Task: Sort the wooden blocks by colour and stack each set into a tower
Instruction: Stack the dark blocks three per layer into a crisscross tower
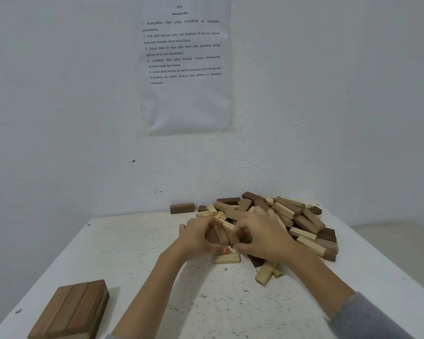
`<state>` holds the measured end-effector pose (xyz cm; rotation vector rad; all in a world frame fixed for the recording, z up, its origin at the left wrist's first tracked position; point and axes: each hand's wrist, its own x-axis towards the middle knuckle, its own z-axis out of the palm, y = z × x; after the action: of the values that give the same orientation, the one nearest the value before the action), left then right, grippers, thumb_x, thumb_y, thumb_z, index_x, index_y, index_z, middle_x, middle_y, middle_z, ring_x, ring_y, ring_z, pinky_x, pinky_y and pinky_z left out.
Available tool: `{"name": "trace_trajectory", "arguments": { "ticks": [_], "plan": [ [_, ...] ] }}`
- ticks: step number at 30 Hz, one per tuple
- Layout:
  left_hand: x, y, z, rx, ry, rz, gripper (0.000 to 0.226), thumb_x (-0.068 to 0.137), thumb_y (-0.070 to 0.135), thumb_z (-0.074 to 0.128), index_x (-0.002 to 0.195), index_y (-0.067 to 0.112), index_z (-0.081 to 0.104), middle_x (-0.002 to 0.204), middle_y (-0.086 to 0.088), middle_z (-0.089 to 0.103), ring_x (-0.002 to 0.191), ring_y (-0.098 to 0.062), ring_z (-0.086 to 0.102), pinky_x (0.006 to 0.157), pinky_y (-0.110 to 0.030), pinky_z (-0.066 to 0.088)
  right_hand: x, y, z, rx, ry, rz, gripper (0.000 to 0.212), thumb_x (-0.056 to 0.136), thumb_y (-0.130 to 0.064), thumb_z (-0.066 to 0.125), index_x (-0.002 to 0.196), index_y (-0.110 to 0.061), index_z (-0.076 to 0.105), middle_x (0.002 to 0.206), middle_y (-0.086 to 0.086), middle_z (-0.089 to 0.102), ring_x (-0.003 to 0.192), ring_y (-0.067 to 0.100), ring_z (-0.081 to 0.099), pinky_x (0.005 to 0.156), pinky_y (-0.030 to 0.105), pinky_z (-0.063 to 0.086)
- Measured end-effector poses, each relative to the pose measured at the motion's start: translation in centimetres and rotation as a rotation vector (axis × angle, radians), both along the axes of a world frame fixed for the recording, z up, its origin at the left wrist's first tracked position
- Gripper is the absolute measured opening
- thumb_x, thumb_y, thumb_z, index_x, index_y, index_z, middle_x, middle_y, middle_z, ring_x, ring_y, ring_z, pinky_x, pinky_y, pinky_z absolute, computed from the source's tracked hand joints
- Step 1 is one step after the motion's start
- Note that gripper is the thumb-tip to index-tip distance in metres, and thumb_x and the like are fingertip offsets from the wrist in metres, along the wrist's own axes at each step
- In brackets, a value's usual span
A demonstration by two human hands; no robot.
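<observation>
Near left corner of the desk [137, 260]: a flat stack of brown blocks [69, 311]. Its top layer lies side by side with the long sides touching. It is well apart from both grips.

Far edge, at the wall: a single reddish-brown block [182, 208] lies on its long side, just left of the pile and apart from it. A printed sheet [185, 64] hangs on the wall above.

Centre: the left grip [196, 237] comes in on a bare forearm from the lower middle. Its fingers are curled over the top and its thumb sits low on the near side. It is closed on the left flank of a bundle of brown blocks [218, 237]. These stand on end, pressed together, at the near left margin of the pile.

The right grip [262, 237] meets it from the opposite side, fingers bent down over the bundle's right flank and thumb turned inward, nearly touching the left thumb. The bundle sits directly between the two grips, and both hold it. Whether its lower ends rest on the desk cannot be told.

Just in front of the thumbs a pale block [227, 259] lies flat on the desk. A slanted pale block [266, 272] lies beneath the right wrist.

Right: the pile of mixed blocks [304, 223], pale, mid-brown and dark, is heaped toward the wall, directly behind the right grip. The right forearm ends in a grey sleeve [367, 319].
</observation>
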<state>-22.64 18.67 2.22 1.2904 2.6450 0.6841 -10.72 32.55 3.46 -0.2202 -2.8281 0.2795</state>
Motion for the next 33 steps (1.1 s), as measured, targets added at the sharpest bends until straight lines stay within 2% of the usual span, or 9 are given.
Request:
{"name": "trace_trajectory", "arguments": {
  "ticks": [5, 10, 14, 17, 19, 23, 28, 30, 33],
  "plan": [
    [-0.3, -0.5, 0.0, -0.019, 0.029, 0.068, 0.052, 0.077, 0.048, 0.072, 0.123, 0.034, 0.052, 0.129, 0.013, 0.049, 0.125, -0.011, 0.035, 0.087, -0.03, 0.015, -1.0, 0.0, -1.0, 0.283, -0.09, -0.071, 0.049, 0.087, -0.059, 0.054, 0.124, -0.028, 0.06, 0.131, -0.005, 0.05, 0.113, 0.019, 0.037, 0.091, 0.036, 0.025],
    [-0.5, -1.1, 0.2, -0.019, 0.042, 0.034, 0.048, 0.076, 0.049, 0.073, 0.118, 0.032, 0.057, 0.123, 0.015, 0.051, 0.119, -0.009, 0.037, 0.086, -0.031, 0.016, -1.6, -0.9, -1.5, 0.328, -0.049, -0.05, 0.046, 0.091, -0.056, 0.051, 0.114, -0.019, 0.065, 0.139, -0.004, 0.043, 0.12, 0.019, 0.037, 0.096, 0.035, 0.027],
    [-0.1, -1.4, 1.0, -0.027, 0.044, -0.045, 0.051, 0.069, 0.041, 0.081, 0.114, 0.027, 0.061, 0.115, 0.01, 0.054, 0.111, -0.011, 0.046, 0.087, -0.032, 0.024, -1.2, -1.7, -1.9, 0.29, 0.011, -0.011, 0.029, 0.092, -0.043, 0.055, 0.098, -0.016, 0.064, 0.136, -0.001, 0.045, 0.124, 0.019, 0.036, 0.097, 0.031, 0.028],
    [-0.4, -2.1, 1.8, 0.02, -0.091, -0.085, 0.058, 0.063, 0.029, 0.088, 0.115, 0.021, 0.063, 0.107, 0.007, 0.054, 0.1, -0.012, 0.053, 0.089, -0.025, 0.044, -1.0, -2.3, -2.1, 0.131, 0.055, 0.014, 0.017, 0.088, -0.027, 0.058, 0.101, -0.015, 0.058, 0.115, 0.003, 0.053, 0.123, 0.019, 0.035, 0.09, 0.023, 0.034],
    [-0.7, -2.9, 2.6, 0.061, -0.171, -0.086, 0.058, 0.065, 0.018, 0.087, 0.118, 0.019, 0.062, 0.109, 0.005, 0.054, 0.096, -0.011, 0.055, 0.074, -0.012, 0.047, -0.7, -2.5, -2.0, -0.034, 0.037, -0.005, 0.029, 0.084, -0.017, 0.059, 0.112, -0.019, 0.051, 0.11, 0.003, 0.051, 0.111, 0.017, 0.042, 0.08, 0.025, 0.043],
    [-1.2, -4.1, 3.9, 0.234, -0.31, -0.021, 0.051, 0.073, 0.009, 0.079, 0.119, 0.022, 0.061, 0.116, 0.006, 0.052, 0.092, -0.013, 0.066, 0.068, -0.016, 0.054, -0.3, -2.7, -1.7, -0.353, 0.051, -0.022, 0.047, 0.078, -0.005, 0.06, 0.117, -0.025, 0.045, 0.097, 0.006, 0.055, 0.086, 0.023, 0.057, 0.068, 0.033, 0.048],
    [-1.2, -4.1, 4.4, 0.442, -0.565, 0.055, 0.038, 0.089, 0.012, 0.061, 0.124, 0.026, 0.055, 0.117, 0.002, 0.054, 0.09, -0.01, 0.061, 0.067, -0.016, 0.05, -0.4, -2.4, -0.7, -0.509, 0.055, -0.05, 0.05, 0.084, -0.017, 0.068, 0.129, -0.022, 0.047, 0.108, -0.006, 0.048, 0.083, 0.008, 0.053, 0.063, 0.01, 0.042],
    [-1.1, -3.7, 4.5, 0.504, -0.706, 0.125, 0.033, 0.09, 0.0, 0.051, 0.117, 0.018, 0.055, 0.101, 0.0, 0.055, 0.083, -0.013, 0.053, 0.059, -0.017, 0.045, -0.3, -2.4, -0.1, -0.548, 0.107, -0.067, 0.034, 0.089, -0.014, 0.06, 0.121, -0.017, 0.048, 0.095, -0.001, 0.051, 0.074, 0.01, 0.048, 0.059, 0.012, 0.038],
    [-1.3, -3.2, 4.5, 0.522, -0.847, 0.238, 0.021, 0.081, -0.009, 0.042, 0.082, 0.009, 0.052, 0.076, -0.005, 0.046, 0.07, -0.015, 0.041, 0.052, -0.022, 0.031, -0.3, -2.7, 0.1, -0.609, 0.177, -0.081, 0.011, 0.095, -0.01, 0.043, 0.106, -0.014, 0.043, 0.098, 0.009, 0.054, 0.074, 0.012, 0.046, 0.06, 0.023, 0.037]
  ]
}}
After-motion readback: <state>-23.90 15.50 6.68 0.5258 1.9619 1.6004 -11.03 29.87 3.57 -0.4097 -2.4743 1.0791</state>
